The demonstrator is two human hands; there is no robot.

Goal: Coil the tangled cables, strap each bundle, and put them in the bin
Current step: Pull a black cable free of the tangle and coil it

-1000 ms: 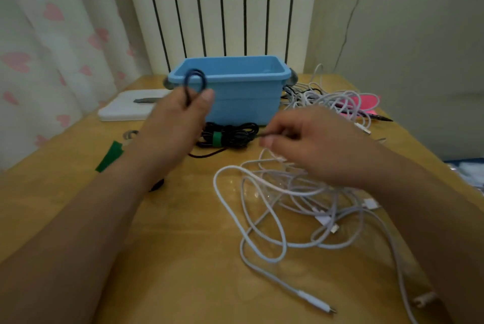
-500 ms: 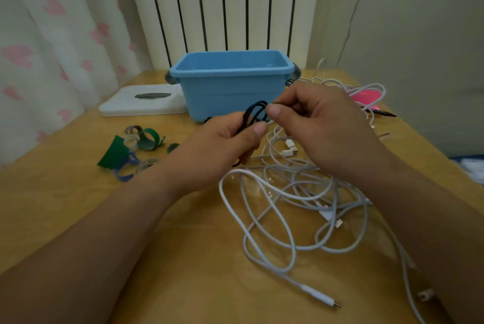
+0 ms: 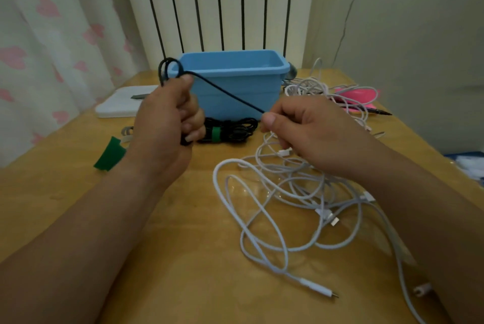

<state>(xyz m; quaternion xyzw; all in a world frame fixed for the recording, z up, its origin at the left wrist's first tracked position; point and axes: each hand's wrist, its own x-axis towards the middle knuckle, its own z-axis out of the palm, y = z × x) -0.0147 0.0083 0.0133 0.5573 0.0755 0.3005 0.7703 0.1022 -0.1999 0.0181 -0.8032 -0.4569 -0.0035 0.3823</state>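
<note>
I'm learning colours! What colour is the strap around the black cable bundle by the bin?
The strap is green; head view.

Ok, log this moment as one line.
step: coiling black cable | left hand: grips coil loops | right hand: pinches cable, taut | strapped black bundle: on table | white cables: tangled

No words, numbers or signs can be read on anything here.
</note>
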